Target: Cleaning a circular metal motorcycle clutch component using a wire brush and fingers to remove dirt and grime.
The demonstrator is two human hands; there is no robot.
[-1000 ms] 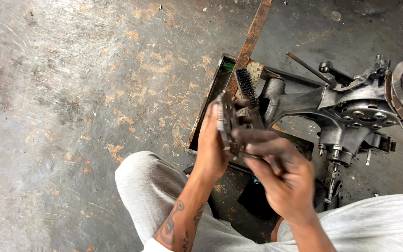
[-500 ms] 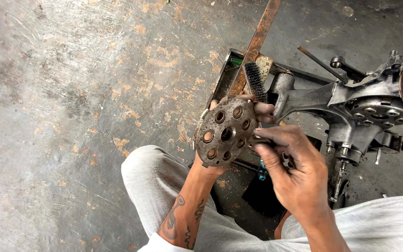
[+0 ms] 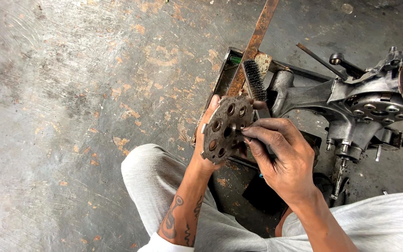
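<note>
Two hands meet at the perforated metal disc: left hand clasps its edge, right hand pinches its face.

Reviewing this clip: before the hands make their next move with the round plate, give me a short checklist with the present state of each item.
1. Perforated round plate held off the floor: ok, left hand cups it from behind.
2. Right hand on the plate: ok, fingertips touch its face.
3. Plate face turned to the camera: ok, holes visible.
4. Wire brush within reach: ok, lying in the metal tray just beyond the plate.
5. Plate's back side clean: cannot tell, hidden.
</note>
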